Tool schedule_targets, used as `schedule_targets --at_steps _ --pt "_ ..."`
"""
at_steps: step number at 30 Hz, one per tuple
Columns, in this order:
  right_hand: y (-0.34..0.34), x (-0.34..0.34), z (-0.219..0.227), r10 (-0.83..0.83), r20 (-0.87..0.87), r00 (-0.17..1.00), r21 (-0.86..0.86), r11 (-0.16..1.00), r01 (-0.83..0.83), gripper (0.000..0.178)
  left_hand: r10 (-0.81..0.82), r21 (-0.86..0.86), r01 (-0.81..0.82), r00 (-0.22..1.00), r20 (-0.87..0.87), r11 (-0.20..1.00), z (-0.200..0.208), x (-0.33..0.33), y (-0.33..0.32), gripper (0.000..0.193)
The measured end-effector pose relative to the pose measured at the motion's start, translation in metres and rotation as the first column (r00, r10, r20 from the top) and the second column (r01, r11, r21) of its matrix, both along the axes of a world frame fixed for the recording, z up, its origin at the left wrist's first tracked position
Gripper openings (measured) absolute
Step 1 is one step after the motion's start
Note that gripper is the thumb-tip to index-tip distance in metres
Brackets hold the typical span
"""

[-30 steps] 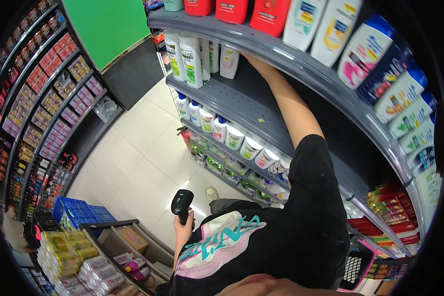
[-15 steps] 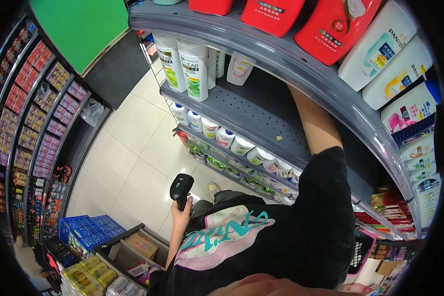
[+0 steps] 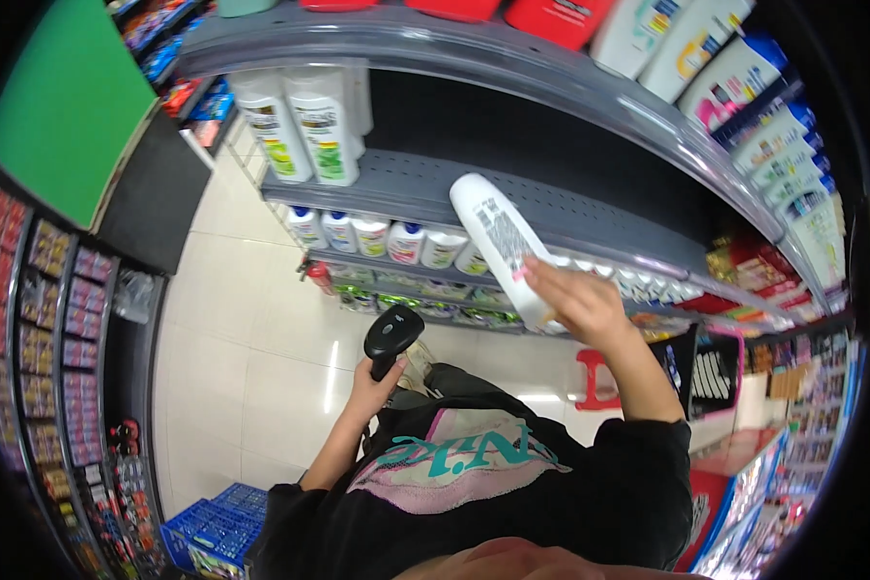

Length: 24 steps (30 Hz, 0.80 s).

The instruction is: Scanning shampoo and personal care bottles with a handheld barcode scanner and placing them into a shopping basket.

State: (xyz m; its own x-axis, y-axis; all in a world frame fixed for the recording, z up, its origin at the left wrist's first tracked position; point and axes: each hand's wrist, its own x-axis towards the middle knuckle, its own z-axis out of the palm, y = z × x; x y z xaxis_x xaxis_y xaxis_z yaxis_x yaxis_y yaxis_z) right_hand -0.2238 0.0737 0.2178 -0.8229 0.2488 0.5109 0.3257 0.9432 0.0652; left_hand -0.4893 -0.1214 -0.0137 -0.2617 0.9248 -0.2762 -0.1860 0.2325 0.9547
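Note:
My right hand (image 3: 582,302) grips a white shampoo bottle (image 3: 498,237) by one end, in front of the shelf edge. The bottle is tilted, and its back label with dense print faces me. Lower and to the left, my left hand (image 3: 372,389) is wrapped round the handle of a black handheld barcode scanner (image 3: 393,333), whose head points up and away from me. Two white bottles with green labels (image 3: 321,126) stand at the left end of the middle shelf (image 3: 406,176), with more behind them.
Red bottles (image 3: 556,17) and white ones line the upper shelf. More bottles (image 3: 406,242) stand on the shelf below. A green panel (image 3: 68,106) and racks of small packets (image 3: 43,338) are at left. A blue basket (image 3: 217,532) sits lower left, a red stool (image 3: 597,379) at right.
My right hand has come out from the middle shelf with a white shampoo bottle. The view has shifted, and the left hand still holds the scanner.

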Motion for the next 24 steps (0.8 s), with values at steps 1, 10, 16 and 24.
schedule_targets --at_steps 1,10,16,24 --pt "-0.021 0.014 0.005 -0.027 0.036 0.999 0.001 1.000 0.027 0.046 -0.081 0.004 0.081 0.996 0.045 0.997 0.005 0.000 0.007 0.016" --pt "-0.153 0.103 -0.022 -0.353 0.115 0.928 -0.165 0.915 0.369 0.045 -0.517 0.066 0.513 0.849 0.108 0.856 0.050 0.079 0.042 0.023" --pt "-0.206 0.168 -0.057 -0.494 0.062 0.867 -0.304 0.818 0.488 0.055 -0.766 0.002 0.766 0.642 0.036 0.642 0.055 0.151 0.048 0.027" --pt "-0.263 0.310 -0.093 -0.715 -0.006 0.699 -0.513 0.602 0.612 0.063 -0.838 0.012 0.838 0.545 -0.036 0.545 0.056 0.302 0.045 0.023"
